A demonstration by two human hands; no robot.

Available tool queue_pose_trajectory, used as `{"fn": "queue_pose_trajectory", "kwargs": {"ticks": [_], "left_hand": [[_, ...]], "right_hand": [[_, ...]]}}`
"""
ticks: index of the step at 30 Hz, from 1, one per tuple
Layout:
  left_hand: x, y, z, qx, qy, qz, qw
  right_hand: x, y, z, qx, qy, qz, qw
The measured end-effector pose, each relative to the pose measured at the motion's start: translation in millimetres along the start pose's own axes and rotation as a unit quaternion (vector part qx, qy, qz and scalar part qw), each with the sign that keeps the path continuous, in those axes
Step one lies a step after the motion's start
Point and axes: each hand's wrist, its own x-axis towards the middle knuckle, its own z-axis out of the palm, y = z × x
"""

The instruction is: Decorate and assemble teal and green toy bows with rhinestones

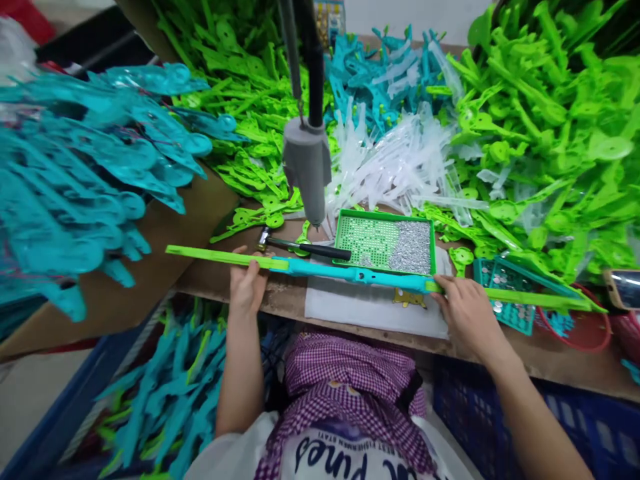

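A long, thin plastic piece with a blue middle and bright green arms [345, 271] stretches across the bench front, held between both hands. My left hand [246, 283] is closed around it near the left joint of green and blue. Near the right joint, my right hand [463, 303] grips the green arm, fingers on top. Behind the piece lies a small hammer [305, 249] with a black handle. A green perforated tray [338, 233] of small silvery parts stands beyond the blue section. Above hangs a grey powered driver [307, 167], its tip pointing down.
Heaps of green parts [545, 133], white translucent parts [395, 163] and blue parts [375, 73] cover the back. Blue parts fill the left box [175, 253]. A teal tray [515, 320], red bowl [580, 343] and phone [623, 290] sit right; a white cloth [350, 310] lies in front.
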Motion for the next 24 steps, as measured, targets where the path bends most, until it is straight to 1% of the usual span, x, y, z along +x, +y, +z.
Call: {"fn": "queue_pose_trajectory", "kwargs": {"ticks": [4,8,13,18,21,24], "left_hand": [[-2,-3,3.2,-0.021,0.005,0.011,1.0],[-2,-5,0.4,-0.038,0.009,0.008,0.999],[-4,-6,-2.2,-0.05,-0.001,0.012,0.999],[-3,-11,-3.8,-0.056,-0.004,0.026,0.998],[0,-12,-7.5,-0.044,-0.002,0.024,0.999],[3,-11,-12.3,-0.041,-0.011,0.023,0.999]], "right_hand": [[-7,0,4,-0.083,0.024,-0.037,0.996],[-8,3,7,-0.117,0.031,-0.061,0.991],[-11,8,5,-0.109,0.012,-0.086,0.99],[-11,10,6,-0.11,0.035,-0.099,0.988],[-9,9,6,-0.088,0.045,-0.101,0.99],[-8,5,3,-0.056,0.04,-0.087,0.994]]}}
